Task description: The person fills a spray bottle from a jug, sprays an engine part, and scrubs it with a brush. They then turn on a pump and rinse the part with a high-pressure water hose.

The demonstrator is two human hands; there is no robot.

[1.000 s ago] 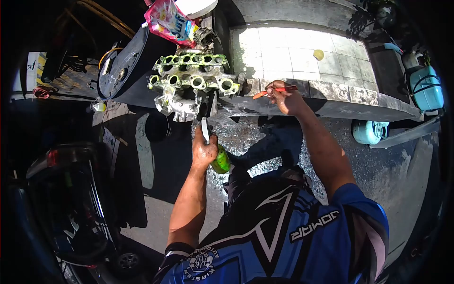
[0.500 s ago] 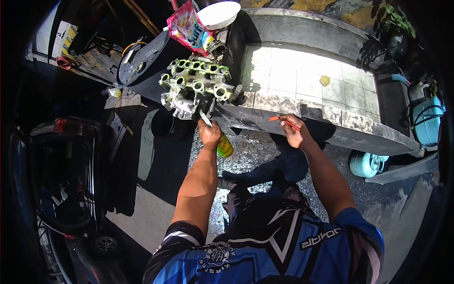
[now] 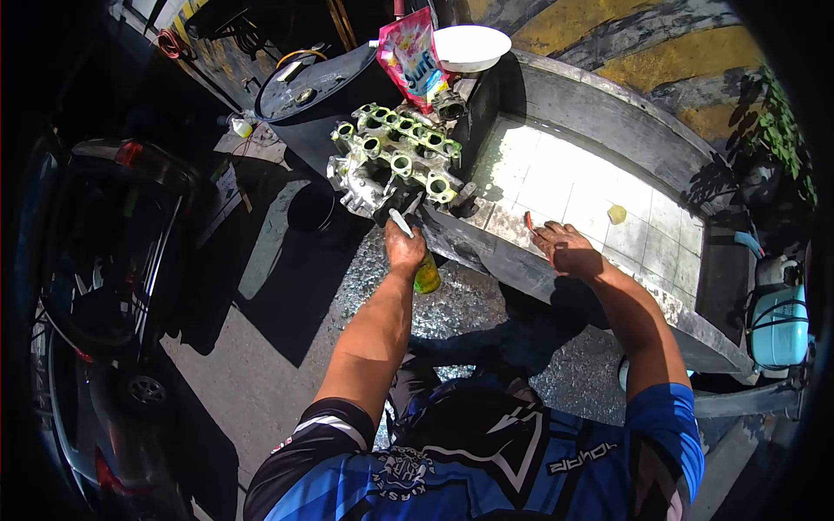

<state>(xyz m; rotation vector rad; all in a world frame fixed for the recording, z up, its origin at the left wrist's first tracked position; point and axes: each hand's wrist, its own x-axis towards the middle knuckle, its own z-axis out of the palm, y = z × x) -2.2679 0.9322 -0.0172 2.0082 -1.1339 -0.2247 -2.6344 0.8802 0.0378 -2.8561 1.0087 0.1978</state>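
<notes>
My left hand [image 3: 406, 249] is closed round the neck of a spray bottle [image 3: 427, 274] with yellow-green contents, its white nozzle [image 3: 400, 222] pointing up at the metal engine part. That engine part [image 3: 400, 161], with several round ports and greenish wet edges, rests at the left end of the concrete basin. On the basin's near ledge [image 3: 599, 260] lies my right hand [image 3: 569, 247], fingers bent over a thin red tool [image 3: 529, 222]. One end of the tool sticks out past the fingertips; the rest is mostly hidden.
Behind the engine part stand a pink detergent pouch [image 3: 415, 61] and a white bowl [image 3: 472, 48]. A dark drum [image 3: 321, 87] is at the left. Inside the tiled basin lies a yellowish piece [image 3: 617, 214]. A teal tank [image 3: 779, 330] stands right, a parked car [image 3: 113, 234] left.
My right hand has moved from the air in front of the basin onto its ledge, carrying the red tool. My left hand still grips the bottle by the engine part. The view has turned.
</notes>
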